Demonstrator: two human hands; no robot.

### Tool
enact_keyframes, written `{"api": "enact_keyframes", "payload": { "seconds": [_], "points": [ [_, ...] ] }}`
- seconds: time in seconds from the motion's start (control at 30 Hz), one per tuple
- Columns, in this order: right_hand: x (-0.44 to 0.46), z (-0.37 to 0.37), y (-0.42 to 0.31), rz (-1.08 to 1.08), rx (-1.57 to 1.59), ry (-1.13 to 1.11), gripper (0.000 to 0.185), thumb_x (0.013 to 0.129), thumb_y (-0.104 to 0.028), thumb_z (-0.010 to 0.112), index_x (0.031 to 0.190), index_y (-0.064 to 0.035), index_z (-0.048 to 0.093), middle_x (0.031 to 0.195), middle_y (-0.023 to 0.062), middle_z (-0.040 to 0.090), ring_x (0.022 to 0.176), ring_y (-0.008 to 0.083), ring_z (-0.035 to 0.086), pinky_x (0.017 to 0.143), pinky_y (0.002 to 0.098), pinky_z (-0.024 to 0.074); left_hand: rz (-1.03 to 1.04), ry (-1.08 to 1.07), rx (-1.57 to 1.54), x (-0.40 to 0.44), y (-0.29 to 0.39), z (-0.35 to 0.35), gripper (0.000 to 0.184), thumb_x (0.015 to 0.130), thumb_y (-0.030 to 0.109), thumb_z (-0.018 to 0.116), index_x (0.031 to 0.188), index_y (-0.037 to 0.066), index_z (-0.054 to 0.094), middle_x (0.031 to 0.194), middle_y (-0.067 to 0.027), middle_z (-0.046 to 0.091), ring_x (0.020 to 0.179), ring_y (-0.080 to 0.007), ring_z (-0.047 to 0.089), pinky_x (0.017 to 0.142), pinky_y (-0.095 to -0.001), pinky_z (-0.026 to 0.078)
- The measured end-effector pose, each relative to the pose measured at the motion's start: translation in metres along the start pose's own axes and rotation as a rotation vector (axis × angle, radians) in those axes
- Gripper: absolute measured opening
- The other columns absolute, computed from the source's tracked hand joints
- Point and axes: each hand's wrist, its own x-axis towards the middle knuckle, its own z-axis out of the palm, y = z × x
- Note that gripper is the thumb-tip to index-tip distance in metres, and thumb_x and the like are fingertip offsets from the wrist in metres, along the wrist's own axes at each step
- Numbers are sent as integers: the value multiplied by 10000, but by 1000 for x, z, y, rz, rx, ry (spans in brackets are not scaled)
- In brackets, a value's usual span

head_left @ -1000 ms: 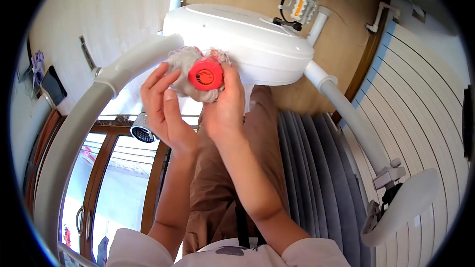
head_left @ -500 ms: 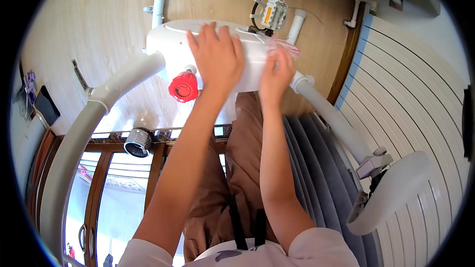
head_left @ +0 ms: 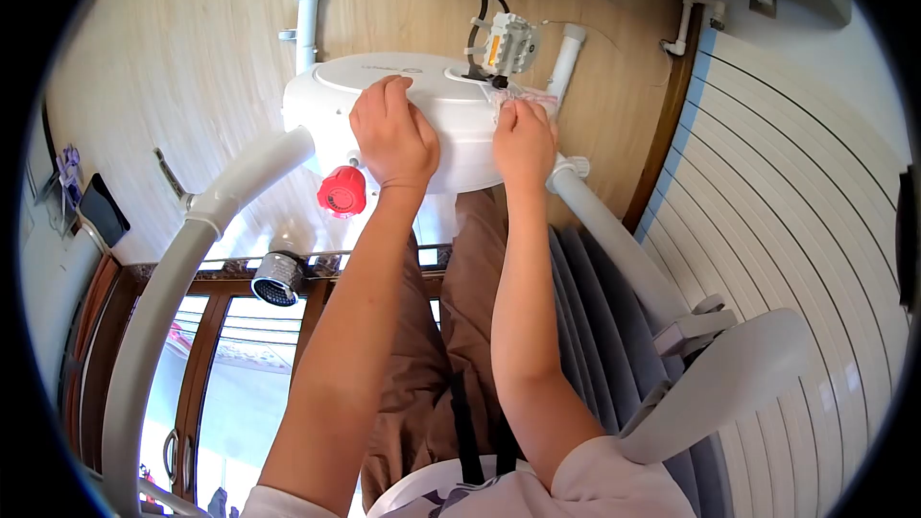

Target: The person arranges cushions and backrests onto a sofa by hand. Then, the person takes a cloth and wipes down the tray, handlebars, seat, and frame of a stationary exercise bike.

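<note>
The white housing [head_left: 451, 125] of an exercise bike lies in front of me. My left hand [head_left: 395, 134] rests on its top, fingers loosely bent and holding nothing visible. A thin white-and-pink cloth [head_left: 532, 97] is bunched under the fingers of my right hand [head_left: 525, 142], which presses it to the housing's right end near the pedal. Part of the cloth is hidden by the hand. That white pedal [head_left: 511, 44], with an orange reflector and a black strap, sticks out just beyond. Below my left hand is a red knob [head_left: 342, 191].
Curved grey frame tubes [head_left: 158, 326] run down the left, and another tube [head_left: 624, 240] slopes down the right to a grey seat-like part [head_left: 729, 379]. Stabiliser feet [head_left: 307, 24] stand on the wooden floor. A grey curtain [head_left: 604, 307] hangs beside my legs.
My left hand has moved slightly left and down, its fingers drawn closer together. The right hand has shifted a little left with the cloth. The whole view has tilted slightly.
</note>
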Motion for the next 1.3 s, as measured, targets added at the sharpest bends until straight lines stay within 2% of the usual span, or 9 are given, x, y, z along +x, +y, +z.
{"api": "enact_keyframes", "payload": {
  "seconds": [0.17, 0.33, 0.43, 0.63, 0.73, 0.83, 1.03, 1.13, 1.3],
  "points": [
    [-5, -8, -59, -234, 229, -198, 130, 871, -160, 590, 807, -103, 689, 916, 88, 702, 906, 292, 630, 907, 429, 416, -50, 8, 7, -1, -1, 3, 302, 781, 17, 559, 1076, 56, 609, 1130, -101, 627, 1069, -313, 569, 954, -430, 398],
    [15, 3, -75, -11, 505, -542, 153, 881, -176, 603, 806, -51, 651, 815, 165, 656, 815, 387, 595, 805, 468, 451, -54, 21, -2, 1, 2, 3, 329, 797, 17, 557, 1120, 48, 608, 1172, -129, 625, 1099, -326, 566, 963, -436, 398],
    [4, 2, -43, -230, 125, 189, 161, 899, -159, 590, 830, -17, 622, 782, 196, 632, 776, 417, 586, 726, 505, 451, 7, 23, 9, 3, 0, 2, 301, 835, 31, 532, 1126, 44, 609, 1150, -123, 645, 1057, -311, 581, 923, -424, 409],
    [-2, -57, -55, 324, 621, -250, 239, 982, -219, 591, 885, 0, 601, 732, 132, 589, 669, 241, 536, 665, 344, 464, 1, -56, -13, 2, 3, -6, 274, 863, 104, 530, 1112, 50, 629, 1172, -120, 642, 1098, -317, 571, 963, -425, 392],
    [-3, -68, -74, 315, 974, 24, 335, 1040, -289, 534, 900, 10, 594, 702, -20, 465, 703, 56, 397, 623, 236, 366, 2, -76, -20, 3, 2, -6, 276, 886, 160, 518, 1113, 55, 634, 1186, -123, 638, 1115, -321, 567, 983, -432, 381],
    [7, -81, -75, 303, 671, 32, 303, 1034, -271, 547, 947, 17, 582, 756, 43, 564, 702, 104, 471, 638, 286, 420, 9, -98, -31, 2, 0, -6, 305, 871, 181, 543, 1132, 45, 626, 1208, -140, 616, 1128, -336, 555, 1001, -448, 373],
    [0, -86, -82, 459, 1255, 183, 297, 1032, -258, 569, 914, 15, 568, 773, -37, 528, 710, 42, 436, 614, 226, 373, -10, -63, -53, 3, 2, -7, 428, 854, 199, 569, 1243, 20, 571, 1286, -172, 565, 1196, -357, 515, 1040, -459, 347],
    [-6, -82, -75, 339, 839, 58, 315, 1033, -264, 572, 869, 3, 595, 764, -66, 502, 709, 36, 394, 609, 221, 338, -25, -82, -59, 0, 2, -8, 457, 854, 207, 572, 1268, 15, 559, 1303, -181, 561, 1221, -363, 504, 1051, -459, 338],
    [-22, -73, -78, 369, 1093, 20, 264, 1019, -208, 594, 881, 17, 606, 834, -43, 550, 760, 34, 432, 648, 203, 363, -35, -86, -163, 1, -1, -10, 460, 858, 243, 576, 1258, 16, 575, 1293, -184, 585, 1232, -371, 508, 1050, -464, 340]
  ]
}}
